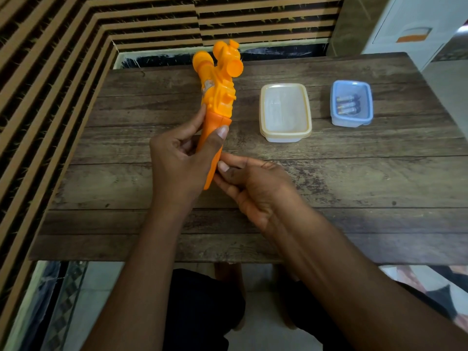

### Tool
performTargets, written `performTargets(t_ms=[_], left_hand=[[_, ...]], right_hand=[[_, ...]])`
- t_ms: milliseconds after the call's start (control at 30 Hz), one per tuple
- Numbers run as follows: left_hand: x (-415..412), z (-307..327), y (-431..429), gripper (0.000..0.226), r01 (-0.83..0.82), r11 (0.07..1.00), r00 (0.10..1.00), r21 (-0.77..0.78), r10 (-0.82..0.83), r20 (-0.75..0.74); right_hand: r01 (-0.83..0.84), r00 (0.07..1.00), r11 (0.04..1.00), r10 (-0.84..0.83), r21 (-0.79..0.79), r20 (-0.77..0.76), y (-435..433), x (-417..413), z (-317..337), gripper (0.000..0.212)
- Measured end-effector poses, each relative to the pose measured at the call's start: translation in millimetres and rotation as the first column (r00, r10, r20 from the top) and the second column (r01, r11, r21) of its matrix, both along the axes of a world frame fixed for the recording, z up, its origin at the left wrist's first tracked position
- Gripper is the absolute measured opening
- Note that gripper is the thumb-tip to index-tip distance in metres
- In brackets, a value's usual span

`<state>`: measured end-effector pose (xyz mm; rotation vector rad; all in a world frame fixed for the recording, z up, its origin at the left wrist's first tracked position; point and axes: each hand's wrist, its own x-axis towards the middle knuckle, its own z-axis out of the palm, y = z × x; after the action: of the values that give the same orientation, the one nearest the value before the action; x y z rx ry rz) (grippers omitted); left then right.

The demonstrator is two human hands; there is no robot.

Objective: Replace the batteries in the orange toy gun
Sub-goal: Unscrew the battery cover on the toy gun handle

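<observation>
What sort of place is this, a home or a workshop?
Most likely a room in a home, not a workshop: a worn wooden table by a striped wall, a blue plastic tub holding batteries, and a tiled floor. The left hand and right hand hold an orange toy gun.

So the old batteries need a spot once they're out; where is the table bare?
Bare table lies right of the right hand, in front of the cream tub and blue tub. Crowded around the toy gun and left hand.

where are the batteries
In the head view, the dark cylindrical batteries lie inside the small blue plastic tub, right of the cream plastic tub.
</observation>
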<state>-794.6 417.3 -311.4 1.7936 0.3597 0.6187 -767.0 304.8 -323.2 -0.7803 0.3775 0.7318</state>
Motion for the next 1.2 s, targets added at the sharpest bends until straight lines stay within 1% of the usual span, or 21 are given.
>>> performTargets(t_ms=[233, 567, 900, 1033, 1200], left_hand=[[0.1, 0.1, -0.8, 0.051, 0.002, 1.0, 1.0, 0.001, -0.002, -0.002], [4.0, -5.6, -3.5, 0.052, -0.009, 0.997, 1.0, 0.073, 0.008, 0.009], [6.5, -7.8, -4.8, 0.052, -0.006, 0.996, 1.0, 0.091, 0.004, 0.019], [7.4, -8.6, -5.6, 0.053, -0.008, 0.989, 1.0, 0.147, 0.005, 0.02], [8.6, -9.5, -7.2, 0.051, -0.02, 0.968, 1.0, 0.251, 0.018, 0.01]], right_hand=[[-0.02, 1.0, 1.0, 0.02, -0.011, -0.003, -0.1, 1.6, -0.9, 0.023], [0.01, 0.999, 1.0, -0.009, 0.014, -0.036, 3.8, 1.8, -4.5, 0.034], [0.037, 0.997, 0.999, -0.036, 0.018, -0.064, 4.3, 1.8, -4.8, 0.036], [0.025, 0.998, 0.999, -0.024, 0.028, -0.05, 2.2, 0.1, -2.2, 0.032], [0.022, 0.997, 0.999, -0.019, 0.042, -0.081, 2.2, 0.1, 0.0, 0.037]])
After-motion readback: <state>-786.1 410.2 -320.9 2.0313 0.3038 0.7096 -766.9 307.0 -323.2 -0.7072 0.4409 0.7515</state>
